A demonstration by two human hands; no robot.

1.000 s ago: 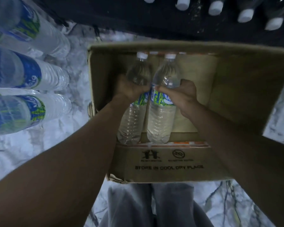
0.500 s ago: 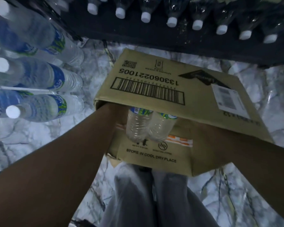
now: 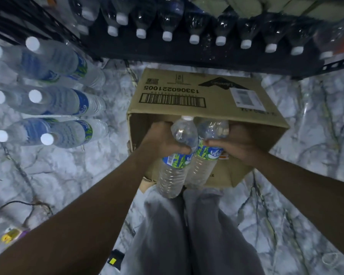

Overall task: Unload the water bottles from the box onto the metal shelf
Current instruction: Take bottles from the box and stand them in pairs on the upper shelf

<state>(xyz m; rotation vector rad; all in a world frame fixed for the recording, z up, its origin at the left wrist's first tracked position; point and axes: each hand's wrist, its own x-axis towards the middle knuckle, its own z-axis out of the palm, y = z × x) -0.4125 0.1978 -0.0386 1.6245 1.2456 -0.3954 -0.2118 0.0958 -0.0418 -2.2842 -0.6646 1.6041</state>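
Note:
A brown cardboard box (image 3: 195,90) lies on the marble floor with its open side facing me. My left hand (image 3: 161,142) grips one clear water bottle (image 3: 177,155) with a blue-green label. My right hand (image 3: 236,145) grips a second water bottle (image 3: 207,153) beside it. Both bottles are out in front of the box's mouth, caps pointing away from me. The dark metal shelf (image 3: 207,56) runs across the top, with a row of white-capped bottles (image 3: 167,34) standing on it.
Several water bottles (image 3: 64,133) stand on the floor at the left. A black cable (image 3: 12,205) and small yellow items (image 3: 10,235) lie at lower left. My grey trouser legs (image 3: 187,235) are below the box.
Both hands have drawn the two bottles out of the box toward me. The view has tilted up, bringing the shelf's bottle row into sight.

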